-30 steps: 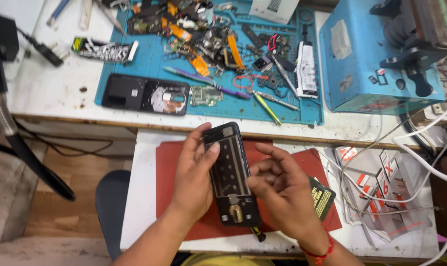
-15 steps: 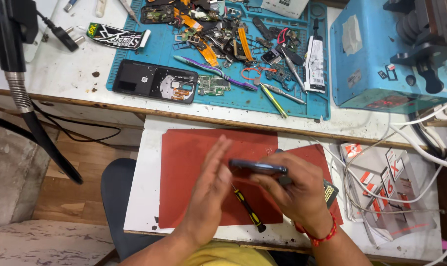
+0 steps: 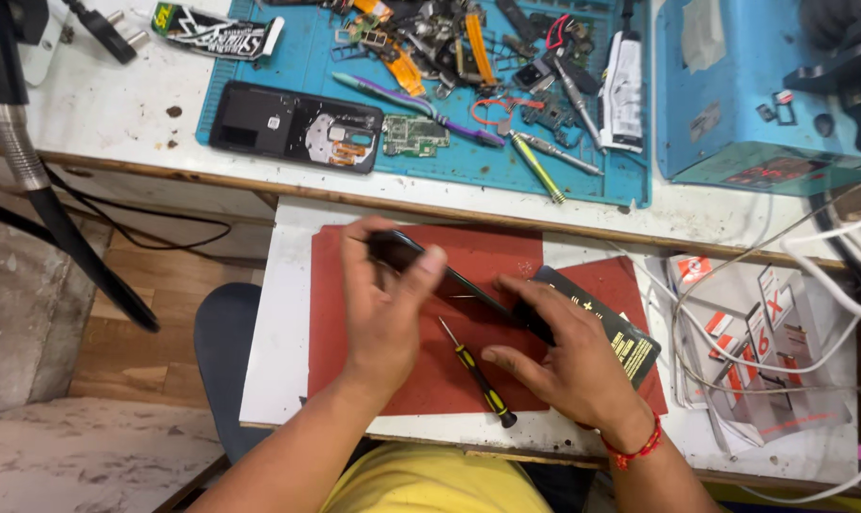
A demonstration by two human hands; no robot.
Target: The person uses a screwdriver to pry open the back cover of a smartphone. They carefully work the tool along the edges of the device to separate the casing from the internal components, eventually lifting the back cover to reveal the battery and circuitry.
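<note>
white shelf [image 3: 288, 313] + red mat [image 3: 506, 252] | blue mat [image 3: 506, 171] above | both hands' grip pinching phone [image 3: 449, 275]

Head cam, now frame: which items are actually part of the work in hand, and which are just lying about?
In hand:
- black phone, held edge-on over the red mat
- left hand on its far end
- right hand on its near end

Lying about:
- screwdriver on the mat, untouched
- black battery, beside the right hand
- opened phone, circuit board and tweezers on the blue mat
</note>
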